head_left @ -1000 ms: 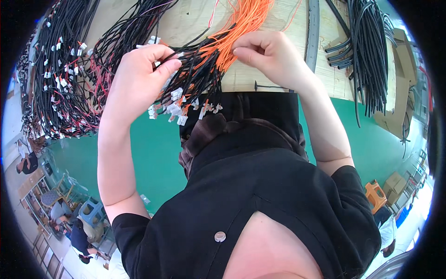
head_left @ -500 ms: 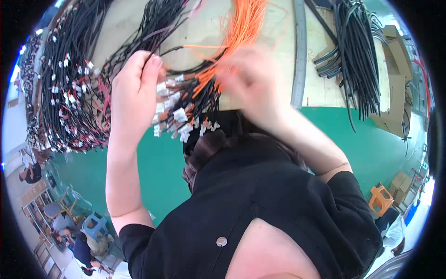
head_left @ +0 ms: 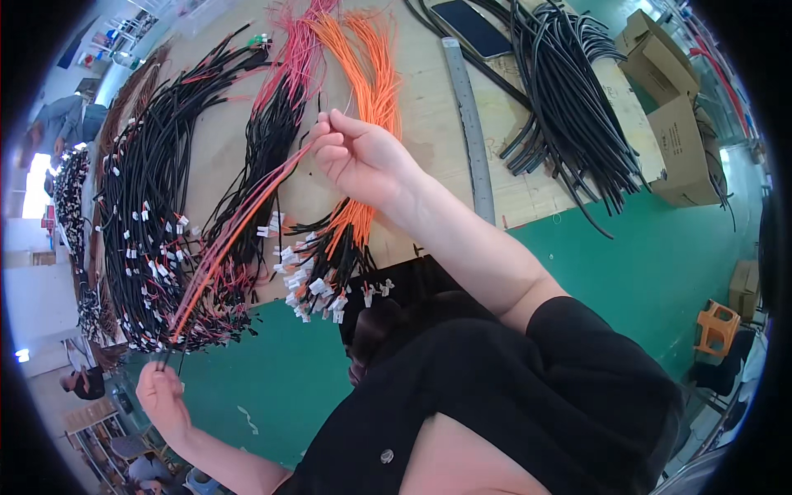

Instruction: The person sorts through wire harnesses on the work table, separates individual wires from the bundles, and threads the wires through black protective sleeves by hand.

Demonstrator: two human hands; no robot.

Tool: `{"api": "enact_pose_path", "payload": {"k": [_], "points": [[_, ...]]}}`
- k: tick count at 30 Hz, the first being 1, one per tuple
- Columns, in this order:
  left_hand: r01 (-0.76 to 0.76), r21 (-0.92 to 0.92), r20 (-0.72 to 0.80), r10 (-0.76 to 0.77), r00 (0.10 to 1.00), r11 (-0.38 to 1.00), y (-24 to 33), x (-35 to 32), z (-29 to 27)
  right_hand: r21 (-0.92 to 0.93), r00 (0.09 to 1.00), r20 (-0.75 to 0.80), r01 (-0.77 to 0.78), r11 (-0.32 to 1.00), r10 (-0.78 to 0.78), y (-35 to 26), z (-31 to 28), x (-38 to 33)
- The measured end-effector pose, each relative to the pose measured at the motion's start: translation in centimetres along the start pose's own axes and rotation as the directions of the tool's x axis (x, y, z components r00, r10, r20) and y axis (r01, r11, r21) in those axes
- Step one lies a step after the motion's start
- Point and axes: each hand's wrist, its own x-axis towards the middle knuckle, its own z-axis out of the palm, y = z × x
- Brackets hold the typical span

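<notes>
Right hand (head_left: 356, 157) over counter (head_left: 425, 95), left hand (head_left: 161, 394) beyond near counter edge; both pinch same thin wires (head_left: 225, 249). Orange bundle (head_left: 378, 91) on counter.

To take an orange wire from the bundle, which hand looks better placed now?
Probably the right hand: it is close by the orange bundle, though it pinches the stretched wires. The left hand is farther off, past the table's near edge, at those wires' other end.
</notes>
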Motion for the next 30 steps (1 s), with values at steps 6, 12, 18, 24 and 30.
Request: {"api": "enact_pose_path", "payload": {"k": [6,12,18,24,30], "points": [[-0.184,-0.746,-0.035,0.238,0.971,0.64,0.6,-3.0,-5.9,0.064,0.972,0.045,0.226,0.972,-0.23,-3.3,-1.6,0.3],[0.488,0.475,-0.082,-0.515,0.853,0.733,-1.7,-6.1,-7.0,-0.621,0.943,0.238,0.332,0.71,-0.233,1.5,2.3,-3.8],[-0.096,-0.013,0.152,0.097,0.984,0.995,6.4,0.7,12.7,-0.901,0.98,0.14,0.067,0.428,0.14,6.6,2.2,-8.0],[0.025,-0.625,0.065,0.02,0.998,0.78,9.5,0.8,21.8,-0.741,0.775,0.631,0.588,-0.326,-0.035,5.8,1.8,-9.6],[0.276,-0.753,0.333,-0.016,0.943,0.598,9.9,1.1,22.3,-0.856,0.967,0.252,0.236,0.459,-0.028,3.6,2.0,-11.3]]}}
